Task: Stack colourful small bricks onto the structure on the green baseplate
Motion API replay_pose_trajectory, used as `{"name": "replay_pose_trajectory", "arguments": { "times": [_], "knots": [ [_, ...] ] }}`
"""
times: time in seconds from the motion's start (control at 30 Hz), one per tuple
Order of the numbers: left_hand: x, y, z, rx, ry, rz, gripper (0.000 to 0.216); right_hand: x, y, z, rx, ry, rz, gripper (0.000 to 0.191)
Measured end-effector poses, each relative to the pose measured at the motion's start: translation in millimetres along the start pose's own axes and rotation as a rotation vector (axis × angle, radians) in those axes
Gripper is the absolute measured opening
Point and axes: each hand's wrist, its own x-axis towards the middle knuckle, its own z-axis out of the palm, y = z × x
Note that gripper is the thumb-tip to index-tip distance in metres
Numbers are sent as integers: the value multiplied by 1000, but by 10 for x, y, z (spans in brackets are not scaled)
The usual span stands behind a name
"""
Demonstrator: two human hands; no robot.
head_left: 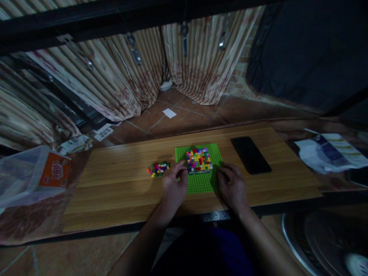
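Observation:
On a green studded baseplate (199,187) stands a low block of small multicoloured toy bricks (198,160), its top a mosaic of mixed colours. My left hand (174,184) is at the plate's left edge, close beside the block's left side. Its thumb and index finger are bent together in a pinch, and anything between them is too small to make out. At the plate's right edge rests my right hand (233,187), fingers curled with the tips against the edge; what they hold, if anything, is hidden. A pile of loose bricks (158,169) lies left of my left hand.
The wooden board (120,191) carries a black phone-like slab (250,155) right of the plate. A clear plastic tub (23,174) with an orange label is at the far left. Crumpled packaging (330,153) lies at the right. Beyond the board hang striped curtains (198,65).

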Motion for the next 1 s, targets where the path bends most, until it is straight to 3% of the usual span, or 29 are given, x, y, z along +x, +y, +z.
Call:
{"name": "replay_pose_trajectory", "arguments": {
  "times": [1.0],
  "knots": [
    [80,50,102,-245,-33,-265,29,-11,25,1,-32,-10,-27,26]
  ]
}}
